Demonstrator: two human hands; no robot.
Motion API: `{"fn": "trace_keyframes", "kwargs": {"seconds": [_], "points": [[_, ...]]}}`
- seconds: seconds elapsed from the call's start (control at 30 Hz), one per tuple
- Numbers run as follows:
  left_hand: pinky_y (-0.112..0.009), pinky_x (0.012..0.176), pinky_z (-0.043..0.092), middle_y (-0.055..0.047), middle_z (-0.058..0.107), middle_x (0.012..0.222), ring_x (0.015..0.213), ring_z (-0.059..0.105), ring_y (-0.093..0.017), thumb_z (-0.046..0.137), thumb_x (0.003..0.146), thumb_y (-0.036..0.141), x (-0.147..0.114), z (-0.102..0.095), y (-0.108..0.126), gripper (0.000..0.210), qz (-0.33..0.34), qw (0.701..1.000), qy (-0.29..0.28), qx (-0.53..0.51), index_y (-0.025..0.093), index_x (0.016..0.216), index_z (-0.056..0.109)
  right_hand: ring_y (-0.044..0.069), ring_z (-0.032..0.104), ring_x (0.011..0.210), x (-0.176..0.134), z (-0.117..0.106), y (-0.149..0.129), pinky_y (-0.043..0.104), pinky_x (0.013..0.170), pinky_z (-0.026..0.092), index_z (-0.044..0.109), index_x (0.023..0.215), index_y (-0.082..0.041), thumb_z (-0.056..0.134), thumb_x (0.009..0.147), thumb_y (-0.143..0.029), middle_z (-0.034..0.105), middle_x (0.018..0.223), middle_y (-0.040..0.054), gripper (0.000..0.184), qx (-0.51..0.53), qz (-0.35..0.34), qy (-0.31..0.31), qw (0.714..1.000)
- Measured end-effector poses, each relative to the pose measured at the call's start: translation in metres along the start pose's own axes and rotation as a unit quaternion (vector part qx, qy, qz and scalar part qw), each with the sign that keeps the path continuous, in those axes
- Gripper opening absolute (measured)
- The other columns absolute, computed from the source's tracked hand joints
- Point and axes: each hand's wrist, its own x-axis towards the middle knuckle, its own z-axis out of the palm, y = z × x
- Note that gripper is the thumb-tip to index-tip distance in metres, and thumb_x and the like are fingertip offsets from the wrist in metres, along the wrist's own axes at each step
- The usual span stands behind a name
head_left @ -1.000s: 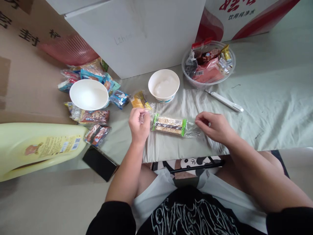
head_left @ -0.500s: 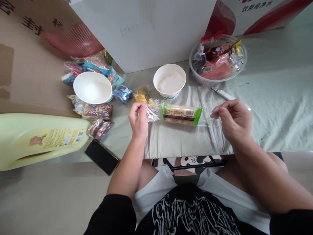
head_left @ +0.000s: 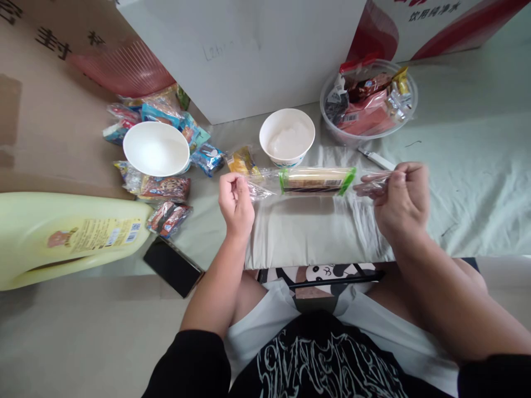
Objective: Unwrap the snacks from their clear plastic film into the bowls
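A packaged snack bar (head_left: 317, 181) with green ends lies lengthwise between my hands, wrapped in clear plastic film (head_left: 269, 182). My left hand (head_left: 236, 204) is closed on the film at the left of the bar. On the right side, my right hand (head_left: 402, 196) pinches the other end of the film, which is stretched taut. The bar appears raised off the cloth, with a shadow beneath it. Just beyond the bar stands a white paper bowl (head_left: 267, 134) with something whitish inside. A yellow snack packet (head_left: 241, 161) lies behind my left hand.
A clear plastic tub (head_left: 368, 135) of snacks and a white-handled cutter (head_left: 377, 159) are at right. Another white bowl (head_left: 156, 148) sits among snack packets (head_left: 166, 189) at left. Nearby are a phone (head_left: 173, 267) and a pale yellow jug (head_left: 74, 235). A white box (head_left: 244, 61) stands behind.
My right hand has closed on the film's right end. The film is now pulled tight, and the bar has risen and tilted, showing more of its side edge. My left hand has barely moved.
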Motion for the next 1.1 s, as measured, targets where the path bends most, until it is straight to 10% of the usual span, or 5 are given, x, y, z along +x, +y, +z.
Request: {"fn": "trace_keyframes", "kwargs": {"seconds": [0.2,0.4,0.57,0.77,1.1], "points": [[-0.03,0.074,0.05,-0.003,0.059,0.088,0.079,0.059,-0.015,0.056,0.098,0.051,0.0,0.0,-0.005,0.029,0.017,0.999,-0.024,-0.041,0.023,0.094,0.057,0.028,0.076,0.102,0.001,-0.003,-0.002,0.055,0.097,0.057,0.047,0.087,-0.027,0.054,0.099,-0.042,0.074,0.079,0.0013,0.02,0.005,-0.078,-0.085,0.993],[-0.032,0.07,0.048,-0.002,0.052,0.069,0.07,0.057,-0.017,0.05,0.079,0.024,0.002,0.001,-0.001,0.011,-0.025,0.991,-0.03,-0.131,0.023,0.069,0.046,0.033,0.053,0.145,-0.004,-0.011,0.0,0.066,0.12,0.037,0.052,0.081,-0.026,0.05,0.102,-0.047,0.079,0.091,0.0049,0.03,-0.075,-0.064,-0.216,0.971],[-0.028,0.06,0.043,0.002,0.044,0.061,0.057,0.048,-0.013,0.05,0.072,0.027,0.009,0.003,0.013,0.01,-0.132,0.957,0.049,-0.255,0.022,0.068,0.042,0.029,0.076,0.106,-0.007,-0.009,-0.003,0.053,0.099,0.057,0.051,0.084,-0.025,0.052,0.102,-0.052,0.079,0.091,0.005,0.032,-0.038,0.019,-0.201,0.979],[-0.024,0.053,0.038,0.002,0.05,0.059,0.054,0.048,-0.012,0.054,0.07,0.026,0.009,0.003,0.012,0.009,-0.15,0.954,0.055,-0.254,0.021,0.065,0.048,0.023,0.073,0.068,-0.006,-0.007,-0.003,0.037,0.056,0.059,0.043,0.087,-0.026,0.059,0.092,-0.066,0.071,0.082,0.0035,0.043,-0.035,0.124,-0.217,0.968],[-0.025,0.048,0.032,0.003,0.044,0.051,0.047,0.044,-0.01,0.052,0.066,0.024,0.007,0.004,0.008,0.012,-0.117,0.967,0.073,-0.213,0.021,0.056,0.048,0.018,0.065,0.062,-0.006,0.0,-0.007,0.032,0.061,0.052,0.045,0.127,-0.022,0.074,0.078,-0.039,0.07,0.083,0.0014,0.06,-0.286,0.063,-0.313,0.904]]}}
